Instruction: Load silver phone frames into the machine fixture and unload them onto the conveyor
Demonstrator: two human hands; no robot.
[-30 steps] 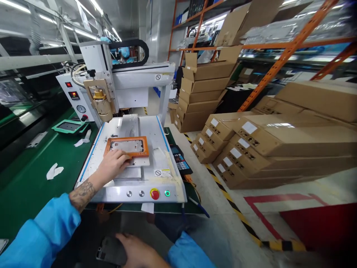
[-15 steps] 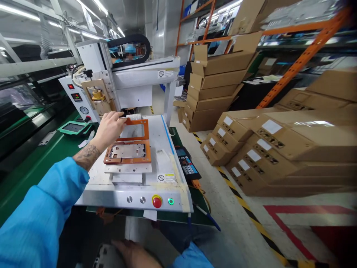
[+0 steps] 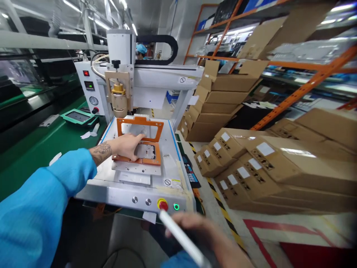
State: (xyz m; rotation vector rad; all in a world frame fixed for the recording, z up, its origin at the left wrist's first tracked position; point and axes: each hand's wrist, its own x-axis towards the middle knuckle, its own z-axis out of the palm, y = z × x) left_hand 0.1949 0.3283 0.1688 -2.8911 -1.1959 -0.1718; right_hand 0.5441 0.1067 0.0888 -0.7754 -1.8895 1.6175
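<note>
Over the left part of an orange fixture (image 3: 152, 161) on the machine bed, my left hand (image 3: 128, 146) reaches down with thumb and fingers spread around a flat metal phone-sized plate (image 3: 147, 151). The fixture's orange frame lid (image 3: 159, 130) stands raised behind the plate. At the bottom of the view, my right hand (image 3: 205, 230), smeared by motion, holds a flat, light-edged part (image 3: 182, 238) in front of the machine. A gold dispensing head (image 3: 119, 100) hangs above and behind my left hand.
The front panel has a red emergency button (image 3: 162, 204) and a green-lit button (image 3: 176, 207). A keypad pendant (image 3: 191, 173) lies right of the machine. A green tray (image 3: 78, 116) rests on the green bench (image 3: 55, 139) at left. Cardboard boxes (image 3: 267, 167) are stacked at right.
My left hand has moved from the raised lid down to the metal plate. The lid stands more upright. My right hand has risen and moved right with the flat part. The view has shifted.
</note>
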